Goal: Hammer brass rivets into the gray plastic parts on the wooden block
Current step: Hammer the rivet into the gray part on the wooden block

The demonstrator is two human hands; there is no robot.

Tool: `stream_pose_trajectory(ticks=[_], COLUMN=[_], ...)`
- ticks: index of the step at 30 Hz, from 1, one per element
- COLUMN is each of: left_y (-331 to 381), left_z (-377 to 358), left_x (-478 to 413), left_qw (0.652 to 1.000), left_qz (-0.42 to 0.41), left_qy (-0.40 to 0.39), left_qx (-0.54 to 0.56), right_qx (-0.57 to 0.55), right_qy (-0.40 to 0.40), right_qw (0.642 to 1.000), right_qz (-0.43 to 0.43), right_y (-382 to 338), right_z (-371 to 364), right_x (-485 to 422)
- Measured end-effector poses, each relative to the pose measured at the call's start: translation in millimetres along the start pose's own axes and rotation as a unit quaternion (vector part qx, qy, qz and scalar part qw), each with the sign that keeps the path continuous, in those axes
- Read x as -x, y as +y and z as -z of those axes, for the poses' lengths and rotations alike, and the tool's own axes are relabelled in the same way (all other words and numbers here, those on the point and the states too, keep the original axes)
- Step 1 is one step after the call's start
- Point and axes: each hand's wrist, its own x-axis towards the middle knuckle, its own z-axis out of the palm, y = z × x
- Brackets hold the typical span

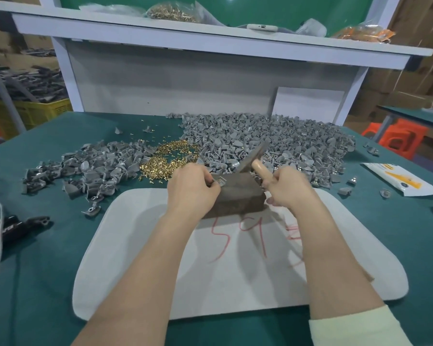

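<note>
While head view shows left hand [193, 188] fingers [211, 184] pinching 1 gray plastic part [220, 181] steady on the wooden block [240, 196], right hand [289, 188] clenches the hammer [255, 157], head blurred at the block's 12 o'clock, probably mid-strike. Brass rivets [170, 158] heaped at 11 o'clock on the counter [48, 258], within reach.
</note>
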Motion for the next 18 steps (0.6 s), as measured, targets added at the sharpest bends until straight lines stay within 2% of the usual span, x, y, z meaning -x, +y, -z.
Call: stream_pose_trajectory(ticks=[3, 6, 10, 13, 14, 17, 18], left_y=[-0.7, -3.7, -5.7, -5.8, -6.0, -7.2, -7.6], left_z=[2.0, 3.6, 5.9, 5.1, 4.6, 3.4, 3.3], left_x=[-0.5, -2.4, -3.0, -3.9, -4.5, -5.8, -5.8], left_qw=[1.000, 1.000, 0.999, 0.998, 0.997, 0.997, 0.997], left_qz=[0.014, 0.026, 0.042, 0.054, 0.058, 0.065, 0.064], left_qy=[0.006, 0.012, 0.016, 0.022, 0.021, 0.003, -0.001], left_qx=[-0.007, -0.004, 0.014, 0.029, 0.036, 0.046, 0.044], right_qx=[-0.072, -0.055, -0.056, -0.096, -0.086, 0.025, 0.045], right_qy=[0.052, 0.085, 0.090, 0.117, 0.103, -0.009, -0.012], right_qw=[0.992, 0.978, 0.964, 0.948, 0.950, 0.966, 0.968], right_qz=[0.088, 0.182, 0.244, 0.279, 0.281, 0.256, 0.248], right_y=[-6.1, -15.0, -22.9, -28.0, -28.0, -26.5, -26.6], right_z=[10.6, 21.0, 22.4, 26.3, 28.5, 26.9, 26.3], right_x=[10.8, 22.7, 32.7, 37.5, 38.0, 38.9, 39.3])
